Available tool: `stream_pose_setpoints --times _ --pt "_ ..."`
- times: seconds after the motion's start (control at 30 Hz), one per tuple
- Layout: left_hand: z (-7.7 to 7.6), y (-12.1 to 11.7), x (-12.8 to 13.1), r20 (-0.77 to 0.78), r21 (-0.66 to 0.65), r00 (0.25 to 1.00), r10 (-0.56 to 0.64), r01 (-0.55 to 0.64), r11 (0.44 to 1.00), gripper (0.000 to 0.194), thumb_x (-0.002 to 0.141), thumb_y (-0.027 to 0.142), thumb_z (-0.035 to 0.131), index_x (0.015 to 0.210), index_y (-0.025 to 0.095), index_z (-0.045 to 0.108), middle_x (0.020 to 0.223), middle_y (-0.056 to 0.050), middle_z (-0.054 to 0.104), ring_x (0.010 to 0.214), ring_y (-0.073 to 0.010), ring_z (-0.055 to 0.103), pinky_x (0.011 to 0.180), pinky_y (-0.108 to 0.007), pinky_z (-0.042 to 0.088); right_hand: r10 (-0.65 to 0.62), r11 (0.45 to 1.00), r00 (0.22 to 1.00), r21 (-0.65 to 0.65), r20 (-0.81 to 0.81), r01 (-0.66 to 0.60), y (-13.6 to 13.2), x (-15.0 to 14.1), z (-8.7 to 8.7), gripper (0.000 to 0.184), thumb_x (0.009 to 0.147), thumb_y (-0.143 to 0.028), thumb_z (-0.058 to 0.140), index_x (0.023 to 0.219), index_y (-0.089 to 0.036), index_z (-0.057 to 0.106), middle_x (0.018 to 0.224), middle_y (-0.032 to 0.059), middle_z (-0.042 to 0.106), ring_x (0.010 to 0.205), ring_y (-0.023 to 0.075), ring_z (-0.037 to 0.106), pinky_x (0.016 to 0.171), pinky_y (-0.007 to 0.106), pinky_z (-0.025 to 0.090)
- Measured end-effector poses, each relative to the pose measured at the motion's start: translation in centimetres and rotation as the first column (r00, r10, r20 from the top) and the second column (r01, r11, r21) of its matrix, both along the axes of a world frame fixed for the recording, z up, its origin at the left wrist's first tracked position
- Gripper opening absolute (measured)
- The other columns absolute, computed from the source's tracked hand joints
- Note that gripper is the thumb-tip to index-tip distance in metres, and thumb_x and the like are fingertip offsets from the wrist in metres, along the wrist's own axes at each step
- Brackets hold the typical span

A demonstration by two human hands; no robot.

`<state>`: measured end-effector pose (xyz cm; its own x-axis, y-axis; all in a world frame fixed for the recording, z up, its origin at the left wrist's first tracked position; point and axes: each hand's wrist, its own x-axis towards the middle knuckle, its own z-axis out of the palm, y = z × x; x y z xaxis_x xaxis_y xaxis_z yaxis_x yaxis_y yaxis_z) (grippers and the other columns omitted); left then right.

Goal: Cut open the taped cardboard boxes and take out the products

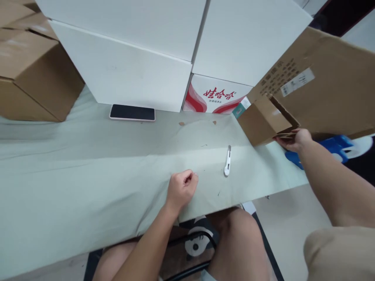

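My left hand [181, 189] rests on the cloth-covered table [123, 171] near its front edge, curled into a loose fist with nothing showing in it. Over at the right, my right hand [296, 140] grips the lower edge or flap of a small brown cardboard box [259, 121]; its open side faces right, and some of my fingers are hidden by the flap. Between my hands lies a white utility knife [227, 160], apart from both.
White boxes [123, 70] stand along the back, with a red-and-white printed carton [215, 95] among them. A phone [132, 112] lies before them. Brown cartons [35, 82] fill the left; a large cardboard sheet [331, 86] leans at right, above a blue container [334, 148].
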<state>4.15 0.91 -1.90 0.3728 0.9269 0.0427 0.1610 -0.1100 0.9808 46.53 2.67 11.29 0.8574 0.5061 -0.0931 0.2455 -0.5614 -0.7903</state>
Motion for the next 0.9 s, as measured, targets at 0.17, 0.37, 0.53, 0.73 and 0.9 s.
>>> stream_pose_setpoints --times 0.17,0.37,0.53,0.73,0.9 --pt "-0.1 0.6 -0.3 0.017 -0.039 1.0 0.015 -0.015 0.999 0.042 0.086 0.043 0.043 0.055 0.022 0.023 0.052 0.005 0.02 0.049 -0.0082 0.022 0.051 -0.028 0.019 0.187 0.975 0.954 0.16 -0.232 -0.152 6.3 -1.5 -1.9 0.065 0.095 -0.049 -0.004 0.101 -0.023 0.056 0.12 0.0207 0.061 0.115 0.0175 0.065 0.087 0.031 0.056" --pt "0.2 0.8 -0.6 0.072 -0.078 0.996 0.047 -0.042 0.996 0.042 0.085 0.045 0.044 0.054 0.023 0.025 0.051 0.006 0.022 0.049 -0.0085 0.023 0.051 -0.028 0.018 0.417 0.848 0.763 -0.091 -0.494 -0.522 9.3 -7.6 -5.7 0.051 0.097 -0.056 0.03 0.114 -0.021 0.064 0.141 0.0145 0.062 0.125 0.0246 0.065 0.112 0.046 0.049" --pt "0.9 -0.3 -1.7 0.129 -0.069 0.99 0.059 -0.05 0.996 0.044 0.085 0.047 0.044 0.054 0.022 0.024 0.05 0.006 0.023 0.05 -0.0087 0.025 0.053 -0.029 0.019 0.547 0.645 0.695 -0.295 -0.465 -0.705 6.8 -13.3 -5.2 0.037 0.096 -0.043 0.046 0.123 -0.025 0.063 0.143 0.0096 0.064 0.124 0.0229 0.067 0.12 0.045 0.045" --pt "1.9 -1.3 -4.5 0.213 -0.068 0.968 0.13 -0.118 0.991 0.044 0.085 0.046 0.045 0.054 0.021 0.025 0.051 0.006 0.025 0.052 -0.0091 0.026 0.056 -0.029 0.022 0.882 0.253 0.41 -0.502 -0.231 -0.827 6.2 -23.8 -3.4 0.044 0.09 -0.044 0.057 0.127 -0.022 0.067 0.134 0.0124 0.069 0.121 0.0309 0.069 0.112 0.054 0.051" --pt "2.5 -1.3 -7.4 0.265 -0.089 0.943 0.203 -0.186 0.979 0.045 0.086 0.046 0.045 0.054 0.02 0.027 0.051 0.005 0.026 0.053 -0.0093 0.027 0.057 -0.03 0.023 0.995 0.087 0.042 -0.531 0.096 -0.843 10.7 -38.8 -4.4 0.051 0.09 -0.032 0.056 0.139 -0.022 0.059 0.146 0.0123 0.057 0.136 0.0298 0.056 0.122 0.051 0.039"
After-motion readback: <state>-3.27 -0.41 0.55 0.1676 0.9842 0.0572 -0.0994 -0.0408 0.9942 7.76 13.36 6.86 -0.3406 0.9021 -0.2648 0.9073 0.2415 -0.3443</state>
